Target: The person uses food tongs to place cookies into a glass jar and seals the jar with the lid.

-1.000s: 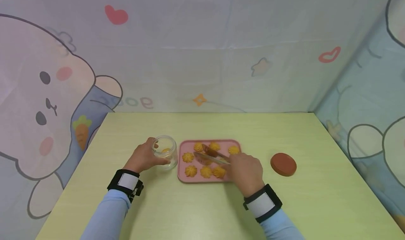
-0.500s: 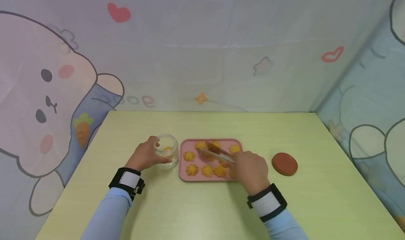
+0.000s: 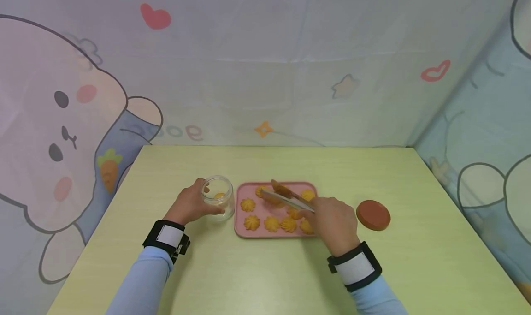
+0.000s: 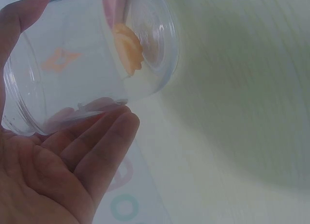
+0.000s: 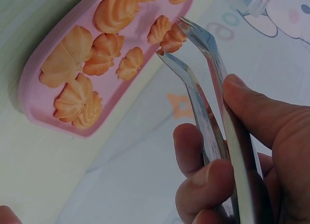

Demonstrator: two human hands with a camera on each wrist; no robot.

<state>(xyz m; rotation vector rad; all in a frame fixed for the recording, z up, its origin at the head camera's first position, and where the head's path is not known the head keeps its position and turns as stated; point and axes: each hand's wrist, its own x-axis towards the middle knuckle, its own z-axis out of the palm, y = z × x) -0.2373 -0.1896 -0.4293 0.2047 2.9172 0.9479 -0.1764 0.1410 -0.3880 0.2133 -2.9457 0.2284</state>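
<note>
My left hand (image 3: 192, 204) holds a clear glass jar (image 3: 224, 210) at the left of a pink tray, thumb in front and fingers behind. One yellow piped cookie (image 4: 128, 50) lies inside at the jar's bottom. My right hand (image 3: 335, 222) grips metal tongs (image 5: 213, 88), reaching over the tray (image 3: 264, 213) from the right. Several swirl-shaped cookies (image 3: 271, 224) lie on it. In the right wrist view the tongs' tips stand apart, with a cookie (image 5: 173, 38) showing between them; the tongs cover part of the back row in the head view.
A round reddish-brown lid (image 3: 373, 215) lies on the pale yellow-green table (image 3: 265, 278), right of the right hand. Behind the table hangs a printed cloth (image 3: 249, 66) with cartoon figures.
My right hand and the tongs have shifted a little to the right, and the tongs' tips now point farther back over the tray. The left hand keeps its hold on the jar.
</note>
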